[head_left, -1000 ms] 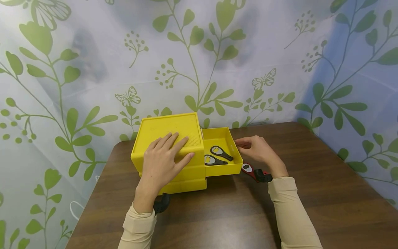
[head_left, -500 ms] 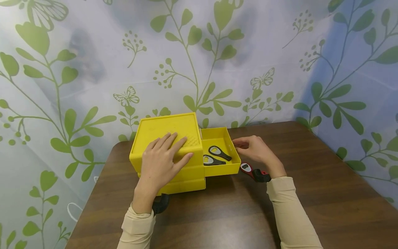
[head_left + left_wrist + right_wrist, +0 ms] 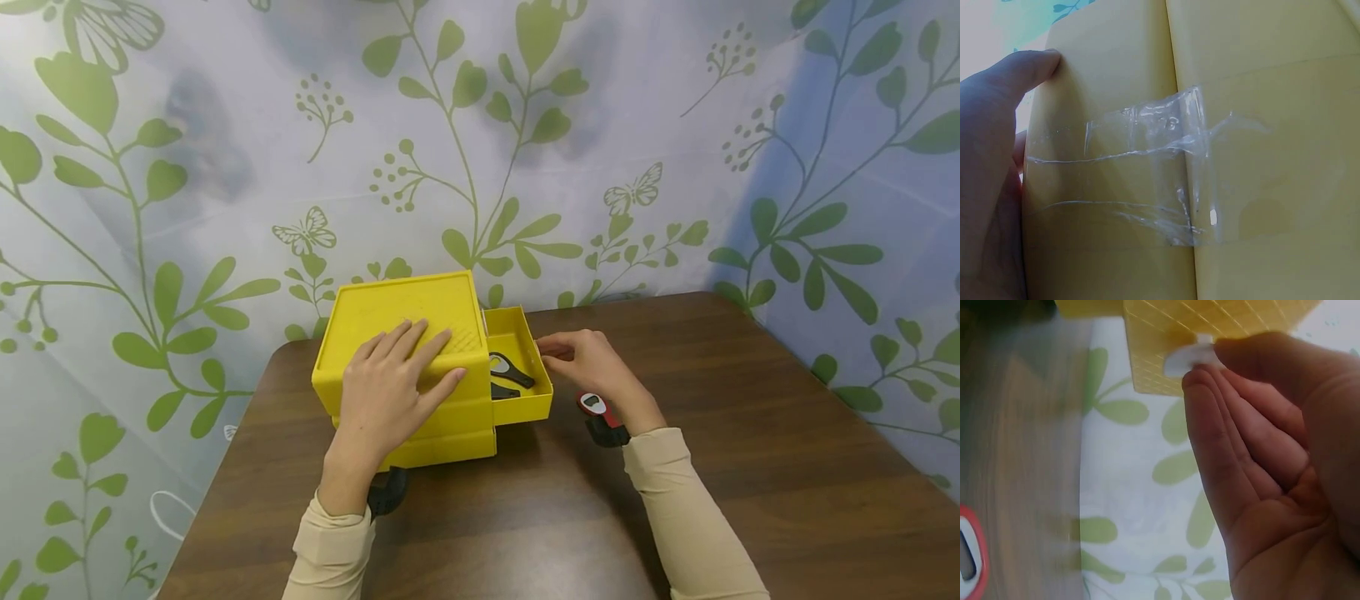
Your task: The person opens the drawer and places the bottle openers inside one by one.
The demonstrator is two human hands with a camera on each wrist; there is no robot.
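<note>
My left hand (image 3: pixel 384 396) rests on the top and near edge of a yellow drawer box (image 3: pixel 405 298), fingers spread and thumb over the side. Clear tape (image 3: pixel 1141 169) runs across the box side in the left wrist view. An upper drawer (image 3: pixel 525 408) sticks out partway to the right. Thumb and fingers of my right hand (image 3: pixel 592 367) pinch the white drawer knob (image 3: pixel 1180 360) on its patterned front. Inside the drawer lie two black bottle openers (image 3: pixel 517 374), partly hidden under the box's edge.
A red bottle opener (image 3: pixel 592 403) lies on the brown wooden table (image 3: pixel 525 533), close to my right wrist and its black camera mount (image 3: pixel 606 432). Behind the table hangs a leaf-patterned cloth (image 3: pixel 420 108).
The drawer has slid left, partway into the box, along with the right hand. Less of the black bottle openers shows now. My left hand stays on the box.
</note>
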